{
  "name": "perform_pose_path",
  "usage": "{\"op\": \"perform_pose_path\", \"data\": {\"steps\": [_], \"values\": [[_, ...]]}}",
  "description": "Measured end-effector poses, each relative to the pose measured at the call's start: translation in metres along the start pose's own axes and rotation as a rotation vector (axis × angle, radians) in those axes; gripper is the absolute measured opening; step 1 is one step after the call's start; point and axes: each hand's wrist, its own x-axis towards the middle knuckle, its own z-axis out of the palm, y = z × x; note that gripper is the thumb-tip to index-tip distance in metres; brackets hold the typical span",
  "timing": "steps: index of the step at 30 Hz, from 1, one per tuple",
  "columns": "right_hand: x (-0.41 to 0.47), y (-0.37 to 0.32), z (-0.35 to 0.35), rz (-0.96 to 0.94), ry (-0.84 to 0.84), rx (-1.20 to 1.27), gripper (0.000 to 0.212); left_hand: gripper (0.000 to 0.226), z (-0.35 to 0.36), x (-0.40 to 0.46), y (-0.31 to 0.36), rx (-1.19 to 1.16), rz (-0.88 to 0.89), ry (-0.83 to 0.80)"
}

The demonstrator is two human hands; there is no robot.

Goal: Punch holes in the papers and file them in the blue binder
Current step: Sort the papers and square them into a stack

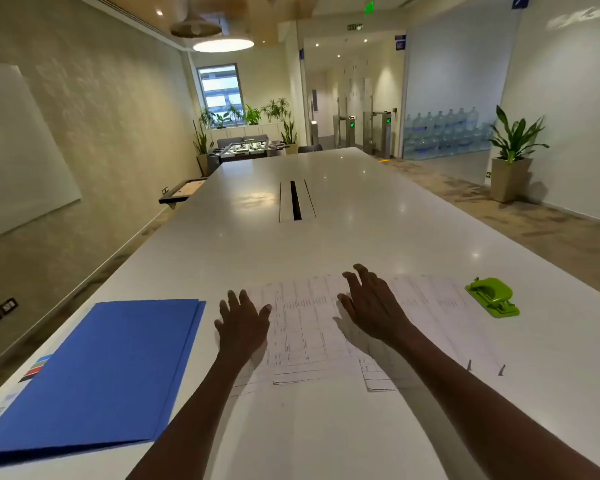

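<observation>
White table (pixel 326 209) bears loose printed papers (pixel 312 327) | we hold our left hand (pixel 242 322) and right hand (pixel 371 303) above the papers, fingers spread, gripping nothing | blue binder (pixel 97 372) shut, left of papers | green hole punch (pixel 493 296) right of papers

A solid blue binder (pixel 97 372) lies on a glossy white table (pixel 343 230), a strip of red, light blue and dark stripes (pixel 37 368) showing at its left edge, possibly printed material beneath it. White papers (pixel 309 327) carry fine grey-black ruled tables of text, too small to read. A lime-green hole punch (pixel 492 296) sits to the right. A black slot (pixel 295 200) marks the table's centre. Beyond, green potted plants (pixel 515 136) stand in beige planters against pale walls, beside pale blue water bottles (pixel 444 133) stacked behind glass.
</observation>
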Motion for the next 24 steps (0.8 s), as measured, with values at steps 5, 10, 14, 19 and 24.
{"op": "perform_pose_path", "data": {"steps": [5,10,14,19,24], "values": [[-0.008,-0.002,0.017,-0.017,-0.025,-0.022,0.038,0.103,0.004,0.003,0.001,-0.029,-0.187,-0.028],[-0.025,-0.006,0.036,-0.009,-0.025,-0.095,0.034,0.127,0.007,0.006,0.002,0.034,-0.258,-0.074],[-0.028,-0.006,0.043,0.022,0.003,-0.072,0.026,0.135,0.011,0.01,-0.001,0.145,-0.287,-0.058],[-0.027,-0.003,0.045,0.033,0.011,-0.002,0.022,0.138,0.007,0.016,0.0,0.226,-0.342,-0.093],[-0.026,-0.003,0.048,0.046,0.017,-0.009,0.019,0.121,0.007,0.017,0.002,0.264,-0.357,-0.099]]}}
